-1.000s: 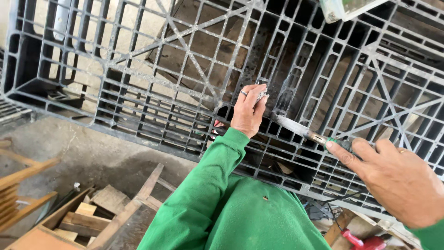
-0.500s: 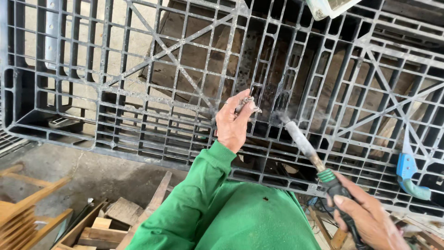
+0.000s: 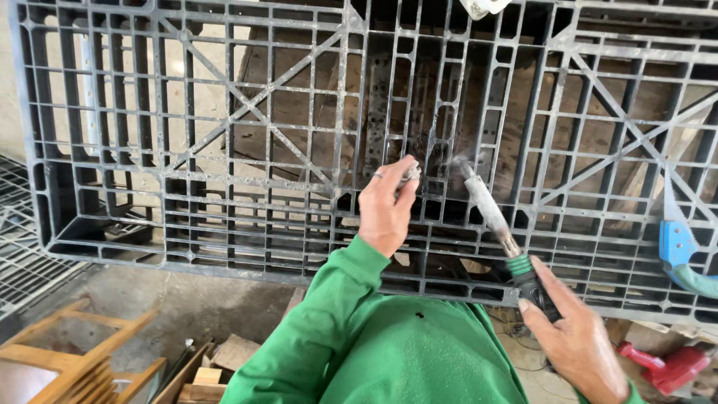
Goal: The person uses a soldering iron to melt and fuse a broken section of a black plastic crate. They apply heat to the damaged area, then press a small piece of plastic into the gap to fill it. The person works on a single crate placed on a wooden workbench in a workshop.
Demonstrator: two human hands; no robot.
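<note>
A black plastic pallet [image 3: 247,142] stands on edge in front of me, its grid ribs filling most of the view. My left hand [image 3: 385,206], in a green sleeve, pinches a small grey piece against a rib near the pallet's middle. My right hand [image 3: 580,340] grips the green and black handle of a soldering-type tool [image 3: 490,213]; its long grey metal shaft slants up to the left. The tip touches the pallet just right of my left fingers, and a wisp of smoke rises there.
A blue-handled saw [image 3: 677,239] hangs on the pallet at the right. A red power tool [image 3: 669,366] lies below it. Wooden offcuts and frames [image 3: 82,359] lie on the concrete floor at lower left. A metal grate [image 3: 22,262] is at far left.
My view has shifted, so the pallet sits lower and more square. My right hand has drawn back and down along the tool, and the tip stays by my left fingers. Smoke shows now.
</note>
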